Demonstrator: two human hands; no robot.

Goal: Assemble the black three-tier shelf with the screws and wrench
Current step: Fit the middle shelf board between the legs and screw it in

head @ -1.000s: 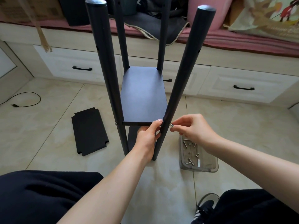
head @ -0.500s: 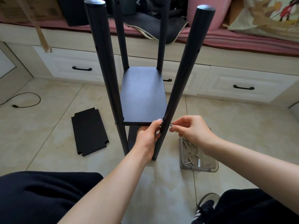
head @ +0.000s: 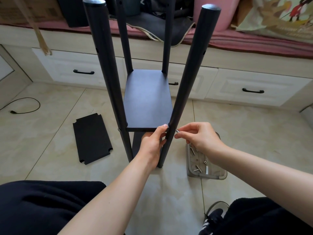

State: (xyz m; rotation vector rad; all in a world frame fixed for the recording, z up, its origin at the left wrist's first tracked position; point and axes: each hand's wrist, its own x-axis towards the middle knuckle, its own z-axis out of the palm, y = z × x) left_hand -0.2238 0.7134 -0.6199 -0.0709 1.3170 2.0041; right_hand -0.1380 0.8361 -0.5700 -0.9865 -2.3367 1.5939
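Observation:
The black shelf frame stands on the floor with four round posts; the near right post [head: 188, 78] leans toward me. A black shelf board [head: 147, 99] sits between the posts, with another board lower down, mostly hidden. My left hand [head: 153, 143] holds the near right post just under the board's front right corner. My right hand [head: 199, 138] pinches a small silver screw [head: 177, 131] against the right side of that post. A loose black shelf board [head: 92, 138] with notched corners lies flat on the floor at the left.
A clear plastic tray [head: 205, 173] with several screws and small parts sits on the floor right of the frame. White drawers [head: 250, 89] line the back under a cushioned bench. A black cable [head: 25, 109] lies at far left. My knees and a shoe fill the bottom edge.
My right hand shifted slightly at the post while keeping the screw against it. My left hand and the frame stayed in place.

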